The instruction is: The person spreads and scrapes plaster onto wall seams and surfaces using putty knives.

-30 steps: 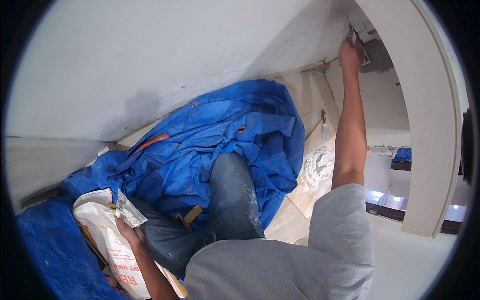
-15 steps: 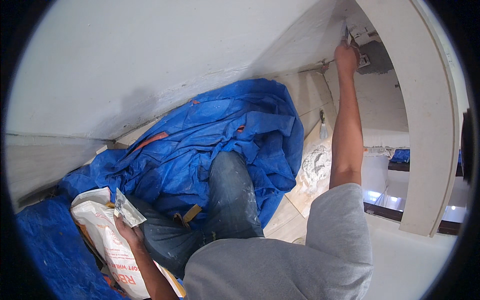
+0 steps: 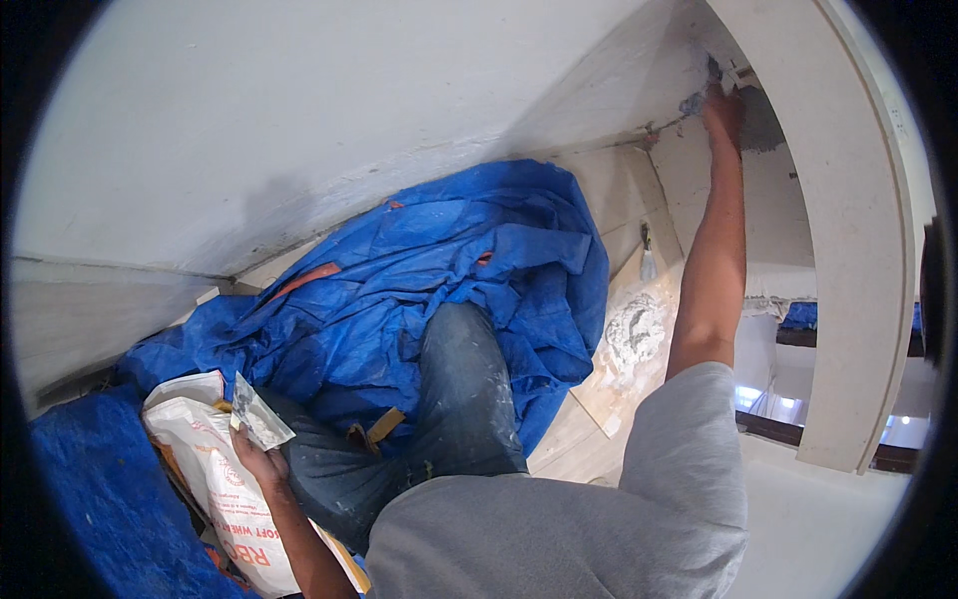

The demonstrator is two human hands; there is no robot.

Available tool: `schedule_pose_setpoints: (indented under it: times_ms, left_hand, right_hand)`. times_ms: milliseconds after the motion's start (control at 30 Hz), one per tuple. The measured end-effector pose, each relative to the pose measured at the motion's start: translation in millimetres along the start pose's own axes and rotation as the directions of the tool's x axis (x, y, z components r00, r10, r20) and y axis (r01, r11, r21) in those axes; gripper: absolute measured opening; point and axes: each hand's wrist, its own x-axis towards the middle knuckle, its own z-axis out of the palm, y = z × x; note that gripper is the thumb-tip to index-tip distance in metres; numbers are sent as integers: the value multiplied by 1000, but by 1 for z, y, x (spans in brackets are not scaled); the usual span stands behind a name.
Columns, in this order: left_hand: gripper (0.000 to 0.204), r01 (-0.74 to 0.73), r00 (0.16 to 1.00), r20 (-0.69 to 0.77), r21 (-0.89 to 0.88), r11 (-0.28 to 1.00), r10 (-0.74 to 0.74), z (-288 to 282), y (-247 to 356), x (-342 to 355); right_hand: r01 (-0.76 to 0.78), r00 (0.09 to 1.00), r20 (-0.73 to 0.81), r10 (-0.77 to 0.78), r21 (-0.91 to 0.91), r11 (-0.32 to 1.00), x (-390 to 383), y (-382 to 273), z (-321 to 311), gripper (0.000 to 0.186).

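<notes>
Head view shows a white sack (image 3: pixel 205 459) with red print lying just below the left hand (image 3: pixel 261 461), on blue tarpaulin (image 3: pixel 399 290). That hand is closed on a flat putty blade (image 3: pixel 257 417) smeared with white filler. Far up, the right hand (image 3: pixel 720 105) is closed around a small blue-handled tool (image 3: pixel 711 75) pressed against the white wall (image 3: pixel 679 60); a filler-caked board (image 3: pixel 634 339) lies on the floor well below it.

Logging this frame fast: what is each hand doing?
Left hand: closed on a flat putty blade.
Right hand: raised at the wall; grip cannot be told.
</notes>
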Motion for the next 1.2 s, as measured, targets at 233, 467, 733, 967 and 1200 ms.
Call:
schedule_pose_setpoints:
  times_ms: [233,467,733,967,1200]
  left_hand:
    - [43,7,1000,-25,2,1000,-7,2,1,-1]
    - [40,-8,1000,-19,10,1000,8,5,-1,2]
    - [43,-11,999,-50,43,999,13,-2,-1,2]
    - [44,-10,1000,-20,46,999,10,6,4,-2]
    - [44,-11,1000,-23,26,1000,11,6,0,-1]
  right_hand:
    - [577,811,-58,-582,-85,812,1,34,-21,40]
    - [313,878,329,-348,156,937,-17,40,3,41]
    - [-10,995,102,-12,217,976,-47,3,-10,58]
    - [125,991,34,-127,53,991,-30,9,-22,47]
    - [298,945,-135,-298,-25,954,-16,22,1,41]
